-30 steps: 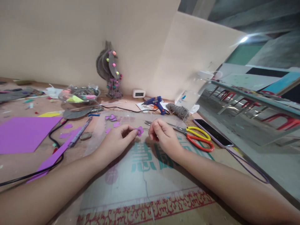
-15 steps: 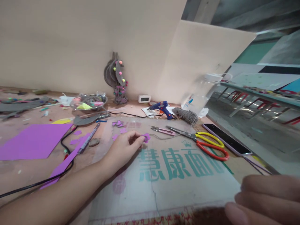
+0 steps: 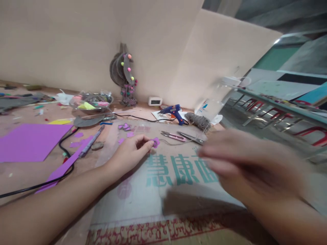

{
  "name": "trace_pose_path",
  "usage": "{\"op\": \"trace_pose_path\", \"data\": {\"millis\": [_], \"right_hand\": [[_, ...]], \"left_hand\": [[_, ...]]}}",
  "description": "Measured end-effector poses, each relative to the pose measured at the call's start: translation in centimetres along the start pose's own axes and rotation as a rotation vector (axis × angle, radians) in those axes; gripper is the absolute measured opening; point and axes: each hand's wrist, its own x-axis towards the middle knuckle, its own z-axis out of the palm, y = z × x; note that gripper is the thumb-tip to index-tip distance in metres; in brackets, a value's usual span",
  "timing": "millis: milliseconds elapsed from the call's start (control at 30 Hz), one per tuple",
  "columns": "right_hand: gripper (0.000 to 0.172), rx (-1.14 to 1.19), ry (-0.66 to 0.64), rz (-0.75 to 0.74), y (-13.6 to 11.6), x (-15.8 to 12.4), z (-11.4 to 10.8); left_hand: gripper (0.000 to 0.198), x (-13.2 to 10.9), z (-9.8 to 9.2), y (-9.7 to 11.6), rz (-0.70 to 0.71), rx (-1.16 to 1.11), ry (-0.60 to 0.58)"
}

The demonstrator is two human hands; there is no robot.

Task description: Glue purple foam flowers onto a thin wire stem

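Between the thumb and finger of my left hand [image 3: 133, 149] is a small purple flower cutout [image 3: 156, 142], held just above the printed sheet [image 3: 133, 200]. A grey yarn strand [image 3: 171, 143] trails rightward from near the flower, towards the yarn bundle [image 3: 198, 120]. My right hand [image 3: 252, 166], smeared by motion, hovers over the sheet's right side, and its fingers are too blurred to read. It hides the handles of the large scissors [image 3: 188, 136]. Pink thread snips [image 3: 173, 136] lie beside the blades. More purple flower pieces [image 3: 124, 127] rest beyond my left hand.
A blue glue gun [image 3: 172, 110] with a black cord stands at the back, near a white digital timer [image 3: 155, 101]. Purple sheet material [image 3: 33, 143], a pen [image 3: 92, 141] and a clear bowl of scraps [image 3: 92, 105] occupy the left. A grey pompom-trimmed ornament [image 3: 124, 75] is against the backboard.
My right hand has come up and left from the lower right corner, now covering the scissor handles and the phone. My left hand still pinches the flower. The view has shifted slightly.
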Motion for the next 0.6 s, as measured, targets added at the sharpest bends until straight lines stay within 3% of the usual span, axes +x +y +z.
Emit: {"op": "trace_pose_path", "data": {"millis": [100,233,500,600], "right_hand": [[0.023,-0.099,0.026,-0.026,2.8,2.9,0.9],[0.022,0.012,-0.105,0.147,5.8,4.3,3.2],[0.018,0.035,-0.182,0.209,5.8,3.4,4.2],[0.021,0.043,-0.157,0.218,6.1,3.5,4.2]], "left_hand": [[0.023,0.0,0.0,0.0,0.052,-0.016,0.007],[0.023,0.0,-0.1,0.1,0.084,0.042,0.006],[0.021,0.0,-0.3,-0.1,0.097,0.105,0.004],[0.023,0.1,-0.3,-0.2,0.107,0.062,0.003]]}}
